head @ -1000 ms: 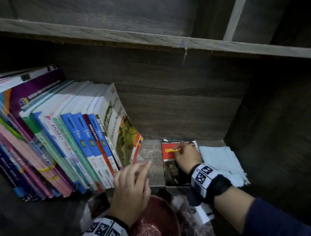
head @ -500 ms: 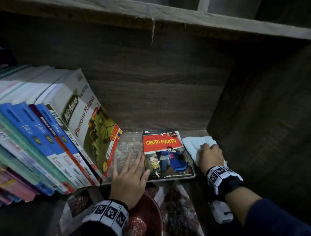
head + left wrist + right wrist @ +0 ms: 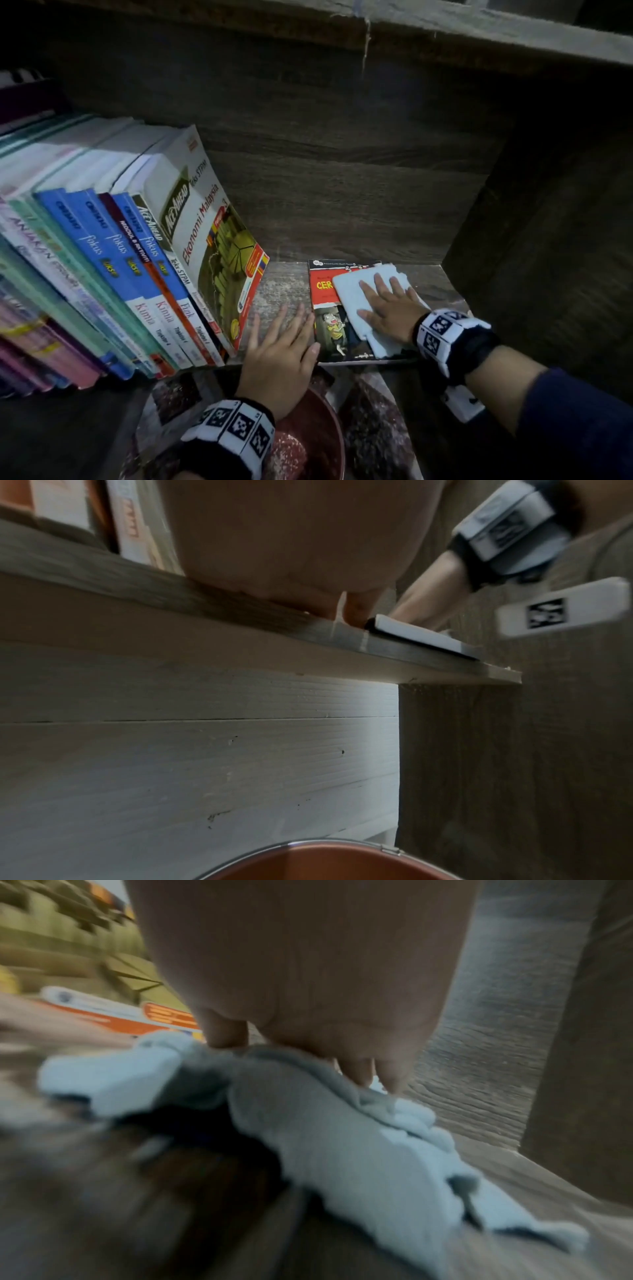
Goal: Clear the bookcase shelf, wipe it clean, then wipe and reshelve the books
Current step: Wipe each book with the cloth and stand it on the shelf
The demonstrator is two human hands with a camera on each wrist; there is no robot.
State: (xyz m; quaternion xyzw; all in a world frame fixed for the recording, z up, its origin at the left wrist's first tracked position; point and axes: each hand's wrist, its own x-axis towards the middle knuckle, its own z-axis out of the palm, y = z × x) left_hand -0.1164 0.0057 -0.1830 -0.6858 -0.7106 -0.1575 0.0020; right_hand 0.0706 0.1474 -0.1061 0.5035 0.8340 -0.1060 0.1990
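A thin red and black book (image 3: pixel 325 329) lies flat on the wooden shelf (image 3: pixel 284 287), towards its right end. A pale blue cloth (image 3: pixel 356 294) (image 3: pixel 342 1139) is spread over the book's right half. My right hand (image 3: pixel 387 308) presses flat on the cloth with straight fingers (image 3: pixel 359 1072). My left hand (image 3: pixel 281 349) rests flat on the shelf just left of the book, its thumb against the book's edge (image 3: pixel 421 637). A row of leaning books (image 3: pixel 144 260) fills the shelf's left part, ending in a white and green textbook (image 3: pixel 219 246).
The bookcase's dark side panel (image 3: pixel 548 240) stands close on the right and the upper shelf board (image 3: pixel 479 34) runs overhead. A reddish-brown bucket (image 3: pixel 308 442) (image 3: pixel 335 861) sits below the shelf under my left wrist, on patterned paper (image 3: pixel 373 431).
My right hand left the book's cover, took hold of the cloth lying at the right, and slid it leftward onto the book. My left hand has stayed flat beside the book.
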